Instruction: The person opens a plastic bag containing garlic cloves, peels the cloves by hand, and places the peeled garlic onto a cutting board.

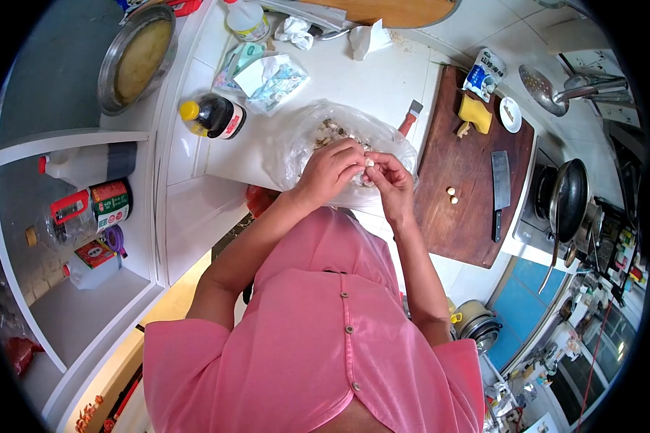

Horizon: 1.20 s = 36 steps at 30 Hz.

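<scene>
A small pale garlic clove (369, 163) is pinched between the fingertips of both hands. My left hand (331, 171) is closed, its fingers bent down over the clove. My right hand (392, 180) grips the clove from the other side with thumb and forefinger. Both hands are above an open clear plastic bag (296, 137), which holds garlic and bits of skin (331, 133). Two peeled garlic cloves (452, 195) lie on the wooden cutting board (440, 224) to the right of my right hand.
A cleaver (500, 189), a yellow cloth-like item (474, 114) and a small white dish (510, 114) are on the board. A red-handled scraper (410, 118) lies beside it. A dark sauce bottle (217, 116) stands left of the bag. A wok (570, 198) sits at the right.
</scene>
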Tool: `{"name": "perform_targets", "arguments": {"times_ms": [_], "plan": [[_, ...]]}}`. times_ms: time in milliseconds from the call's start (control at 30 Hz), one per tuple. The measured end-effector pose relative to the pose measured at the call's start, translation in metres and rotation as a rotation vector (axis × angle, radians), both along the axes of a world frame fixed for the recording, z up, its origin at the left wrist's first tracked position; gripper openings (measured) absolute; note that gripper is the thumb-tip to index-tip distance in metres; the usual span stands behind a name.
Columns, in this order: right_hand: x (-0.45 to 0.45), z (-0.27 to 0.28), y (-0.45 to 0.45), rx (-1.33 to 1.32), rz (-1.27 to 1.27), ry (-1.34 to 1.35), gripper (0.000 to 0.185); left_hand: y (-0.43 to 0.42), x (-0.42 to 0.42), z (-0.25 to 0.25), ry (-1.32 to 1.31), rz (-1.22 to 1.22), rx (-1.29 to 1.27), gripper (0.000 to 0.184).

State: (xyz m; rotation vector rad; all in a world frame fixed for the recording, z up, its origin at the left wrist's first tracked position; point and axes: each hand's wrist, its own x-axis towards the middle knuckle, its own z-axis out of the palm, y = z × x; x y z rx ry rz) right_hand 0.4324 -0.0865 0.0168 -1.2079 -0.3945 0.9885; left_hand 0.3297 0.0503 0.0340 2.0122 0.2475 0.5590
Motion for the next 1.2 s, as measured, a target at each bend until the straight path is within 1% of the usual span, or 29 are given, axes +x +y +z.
{"name": "perform_targets", "arguments": {"times_ms": [100, 200, 300, 467, 600, 800, 900, 1000, 1100, 1200], "plan": [[0.000, 0.003, 0.001, 0.005, 0.001, 0.002, 0.023, 0.001, -0.001, 0.001, -0.004, -0.039, 0.010, 0.012], [0.001, 0.005, 0.000, -0.003, 0.012, -0.021, 0.024, -0.002, 0.002, 0.013, -0.055, 0.056, 0.017, 0.015], [0.002, 0.005, -0.002, 0.022, 0.034, -0.079, 0.025, 0.004, 0.001, 0.016, -0.050, -0.030, 0.036, 0.017], [0.004, 0.011, -0.002, 0.031, 0.070, -0.119, 0.026, 0.006, 0.000, 0.016, -0.112, -0.034, 0.053, 0.013], [0.001, 0.012, -0.003, 0.026, 0.053, -0.096, 0.026, 0.006, -0.001, 0.011, -0.102, -0.069, 0.026, 0.010], [0.000, 0.015, -0.001, 0.027, 0.045, -0.039, 0.025, 0.001, -0.004, 0.014, -0.054, -0.007, -0.002, 0.008], [0.002, 0.012, -0.003, 0.047, 0.063, -0.046, 0.025, -0.004, -0.003, 0.020, -0.060, 0.071, -0.124, 0.008], [0.001, 0.011, -0.003, 0.055, 0.067, -0.052, 0.025, 0.002, -0.003, 0.025, -0.078, 0.010, -0.015, 0.011], [0.001, 0.013, -0.003, 0.051, 0.063, -0.065, 0.025, 0.006, -0.005, 0.021, -0.044, -0.036, -0.062, 0.012], [0.001, 0.012, -0.003, 0.040, 0.071, -0.090, 0.024, 0.010, -0.006, 0.021, -0.030, -0.083, -0.032, 0.010]]}}
